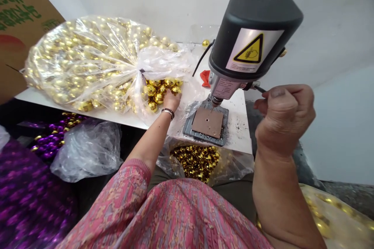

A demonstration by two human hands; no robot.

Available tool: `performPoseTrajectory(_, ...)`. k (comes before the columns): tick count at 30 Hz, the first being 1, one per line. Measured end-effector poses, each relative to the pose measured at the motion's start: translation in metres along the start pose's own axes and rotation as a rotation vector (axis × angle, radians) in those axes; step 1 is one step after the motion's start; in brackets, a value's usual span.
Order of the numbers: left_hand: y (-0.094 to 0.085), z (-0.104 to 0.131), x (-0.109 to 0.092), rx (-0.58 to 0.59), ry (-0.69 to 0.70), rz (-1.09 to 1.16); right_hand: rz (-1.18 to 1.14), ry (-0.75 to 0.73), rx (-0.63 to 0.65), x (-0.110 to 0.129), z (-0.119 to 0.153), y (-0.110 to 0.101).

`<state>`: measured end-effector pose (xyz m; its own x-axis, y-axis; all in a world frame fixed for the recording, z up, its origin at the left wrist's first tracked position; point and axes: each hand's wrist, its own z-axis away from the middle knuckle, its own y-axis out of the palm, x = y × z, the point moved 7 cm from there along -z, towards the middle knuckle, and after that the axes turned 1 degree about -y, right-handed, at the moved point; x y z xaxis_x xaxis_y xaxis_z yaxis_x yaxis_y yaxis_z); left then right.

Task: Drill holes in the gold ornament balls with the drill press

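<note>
My right hand (pixel 284 114) is closed around the metal feed lever (pixel 259 88) on the side of a black bench drill press (pixel 254 39). Below the chuck (pixel 216 101), a brown square plate (pixel 207 121) with a hole in it lies on the grey drill base (pixel 189 127). My left hand (pixel 172 100), with a bracelet at the wrist, reaches into the opening of a clear plastic bag among shiny gold faceted balls (pixel 159 97). Its fingertips are hidden among the balls, so its grip does not show.
A big clear bag (pixel 84 62) of gold balls fills the table's left side. Another bag of gold balls (pixel 197 161) sits below the front edge. Dark shavings (pixel 240 127) litter the white tabletop (pixel 241 105). Purple balls (pixel 32 198) are at lower left, a carton (pixel 20 19) behind.
</note>
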<state>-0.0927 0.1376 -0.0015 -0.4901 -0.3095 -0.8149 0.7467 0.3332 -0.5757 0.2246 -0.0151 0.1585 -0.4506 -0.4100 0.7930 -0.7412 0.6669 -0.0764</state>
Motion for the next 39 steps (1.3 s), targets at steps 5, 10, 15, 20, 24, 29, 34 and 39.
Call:
performPoseTrajectory(5, 0.007, -0.005, -0.002, 0.022, -0.057, -0.091, 0.007, 0.012, 0.007, -0.002, 0.003, -0.001)
performPoseTrajectory(10, 0.002, 0.009, -0.008, 0.023, -0.008, 0.120, 0.005, -0.013, 0.019, 0.003, 0.004, -0.001)
performPoseTrajectory(15, 0.009, 0.061, -0.005, 0.436, -0.114, 0.693, -0.002, -0.034, 0.013, 0.008, 0.003, 0.002)
performPoseTrajectory(20, 0.005, 0.114, 0.001, 0.619, -0.264, 1.007, -0.042, -0.049, 0.030, 0.007, 0.001, 0.006)
performPoseTrajectory(24, 0.006, 0.127, 0.004, 0.634, -0.253, 0.974, -0.080, -0.050, 0.040, 0.004, 0.001, 0.008)
performPoseTrajectory(29, 0.010, 0.128, 0.005, 0.652, -0.230, 0.966, -0.100, -0.081, 0.054, 0.005, 0.002, 0.010)
performPoseTrajectory(34, 0.015, 0.135, 0.004, 0.746, -0.328, 1.060, -0.077, -0.129, 0.080, 0.006, 0.004, 0.010)
performPoseTrajectory(39, 0.022, 0.146, -0.001, 0.865, -0.449, 1.167, -0.044, -0.185, 0.108, 0.011, -0.004, 0.011)
